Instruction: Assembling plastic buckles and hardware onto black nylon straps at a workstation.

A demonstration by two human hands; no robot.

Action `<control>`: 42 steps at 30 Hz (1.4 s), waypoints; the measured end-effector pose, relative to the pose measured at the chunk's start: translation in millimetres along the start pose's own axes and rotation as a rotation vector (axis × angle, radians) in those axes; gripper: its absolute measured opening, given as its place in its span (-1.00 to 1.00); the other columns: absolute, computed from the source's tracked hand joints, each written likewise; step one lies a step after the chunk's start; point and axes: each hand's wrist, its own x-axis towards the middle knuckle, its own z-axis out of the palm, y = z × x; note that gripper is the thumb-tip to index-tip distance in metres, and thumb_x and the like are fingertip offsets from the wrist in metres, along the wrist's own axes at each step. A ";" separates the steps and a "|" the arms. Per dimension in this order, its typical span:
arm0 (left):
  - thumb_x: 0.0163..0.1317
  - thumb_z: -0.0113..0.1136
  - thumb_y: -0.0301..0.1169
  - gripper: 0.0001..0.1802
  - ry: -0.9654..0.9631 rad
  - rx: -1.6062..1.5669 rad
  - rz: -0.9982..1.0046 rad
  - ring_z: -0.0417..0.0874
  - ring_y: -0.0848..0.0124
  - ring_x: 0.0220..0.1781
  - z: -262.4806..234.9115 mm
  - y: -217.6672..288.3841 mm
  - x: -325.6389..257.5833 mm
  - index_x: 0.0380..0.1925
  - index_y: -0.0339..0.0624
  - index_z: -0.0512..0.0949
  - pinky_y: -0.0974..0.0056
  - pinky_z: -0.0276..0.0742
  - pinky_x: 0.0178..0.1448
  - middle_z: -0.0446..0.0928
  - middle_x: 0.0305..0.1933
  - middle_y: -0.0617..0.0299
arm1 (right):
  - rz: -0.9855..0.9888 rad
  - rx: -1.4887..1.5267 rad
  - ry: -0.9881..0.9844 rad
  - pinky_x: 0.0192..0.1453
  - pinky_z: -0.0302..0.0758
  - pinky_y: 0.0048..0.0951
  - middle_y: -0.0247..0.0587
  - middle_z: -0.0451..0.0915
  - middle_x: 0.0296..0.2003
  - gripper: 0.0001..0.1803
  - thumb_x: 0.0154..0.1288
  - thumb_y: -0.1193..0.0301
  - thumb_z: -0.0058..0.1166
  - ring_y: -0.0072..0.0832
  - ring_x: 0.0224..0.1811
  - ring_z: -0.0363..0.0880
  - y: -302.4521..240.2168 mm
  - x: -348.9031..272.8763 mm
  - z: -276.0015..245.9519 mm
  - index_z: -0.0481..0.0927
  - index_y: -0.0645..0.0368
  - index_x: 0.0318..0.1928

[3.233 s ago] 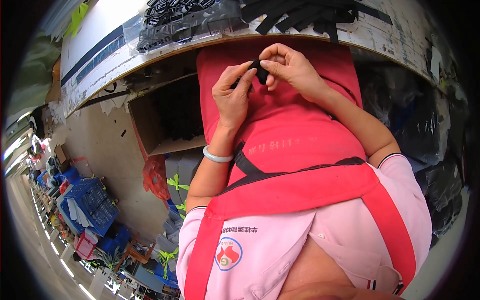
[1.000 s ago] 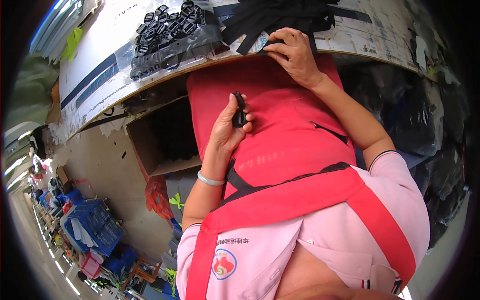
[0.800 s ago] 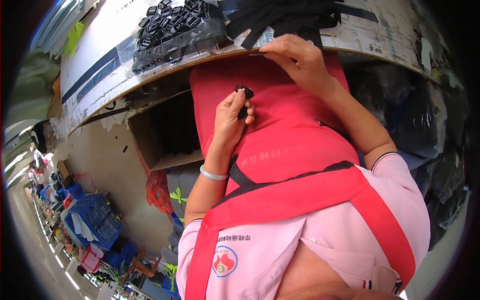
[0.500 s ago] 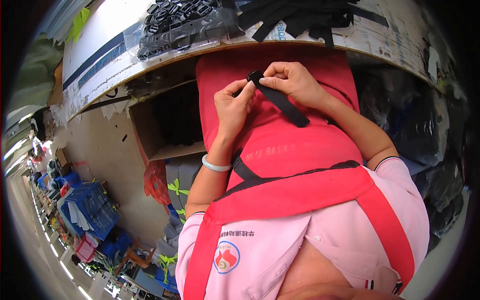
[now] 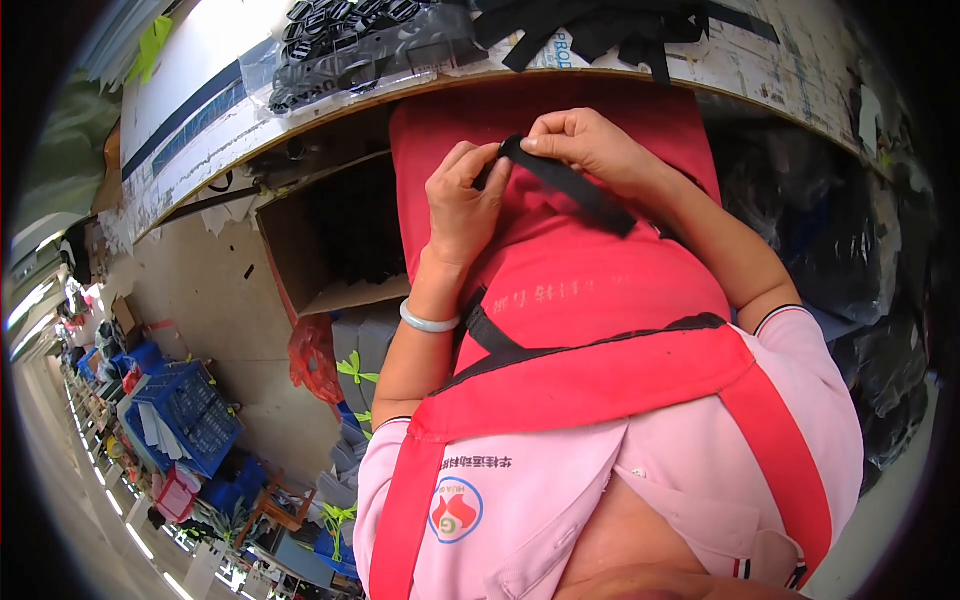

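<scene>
Above my red apron, a short black webbing strap (image 5: 588,194) hangs slantwise between my hands, its loose end toward the lower right. My left hand (image 5: 464,203) is closed at the strap's upper end, where a small black buckle (image 5: 508,147) partly shows. Its fingers are curled, and they hide most of what they grip. With thumb and forefinger, my right hand (image 5: 597,153) pinches the strap close beside the buckle. The fingertips of both hands nearly meet there.
Ahead runs a worktable edge (image 5: 560,77). On it lie a clear plastic bag (image 5: 375,62) with black buckles and a heap of black straps (image 5: 600,22). An open cardboard box (image 5: 345,298) with dark contents stands below left. Dark plastic bags (image 5: 850,245) lie to the right.
Both hands have risen slightly toward the table. The strap's loose end has swung a little to the right and up, and my left fingers have curled further over the buckle end.
</scene>
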 end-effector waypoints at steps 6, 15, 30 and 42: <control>0.09 0.34 -0.57 -0.85 0.041 -0.054 -0.047 0.50 0.39 -0.55 2.7 0.6 -1.0 -0.30 -0.29 0.63 0.36 0.40 -0.43 0.49 -0.52 0.16 | -0.012 0.046 0.089 -0.60 0.28 -0.72 -0.54 0.47 -0.59 -0.77 0.40 0.25 0.11 -0.81 -0.66 0.35 1.5 -0.4 9.7 0.57 0.15 -0.30; 0.10 0.33 -0.57 -0.85 0.072 -0.045 -0.052 0.51 0.38 -0.55 7.6 -3.0 -6.3 -0.29 -0.28 0.64 0.35 0.41 -0.44 0.49 -0.52 0.14 | -0.048 0.178 0.090 -0.58 0.41 -0.66 -0.37 0.54 -0.56 -0.75 0.38 0.26 0.14 -0.69 -0.65 0.46 11.9 5.7 10.6 0.55 0.23 -0.21; 0.38 0.11 -0.40 -0.72 -0.025 -1.102 -0.822 0.53 0.49 -0.54 4.9 -12.4 -1.1 -0.04 -0.39 0.54 0.44 0.39 -0.59 0.56 -0.38 0.19 | -0.196 0.015 0.038 -0.11 0.46 -0.64 -0.44 0.62 -0.32 -0.77 0.36 0.35 0.16 -0.74 -0.24 0.54 15.1 12.5 6.0 0.60 0.19 -0.07; 0.32 0.18 -0.44 -0.74 0.010 -1.040 -0.769 0.55 0.47 -0.59 10.4 -11.3 5.9 -0.08 -0.40 0.58 0.46 0.42 -0.59 0.58 -0.42 0.17 | -0.628 0.010 0.184 -0.13 0.48 -0.66 -0.39 0.59 -0.30 -0.85 0.32 0.43 0.20 -0.70 -0.22 0.52 -1.8 2.4 23.3 0.65 0.23 -0.16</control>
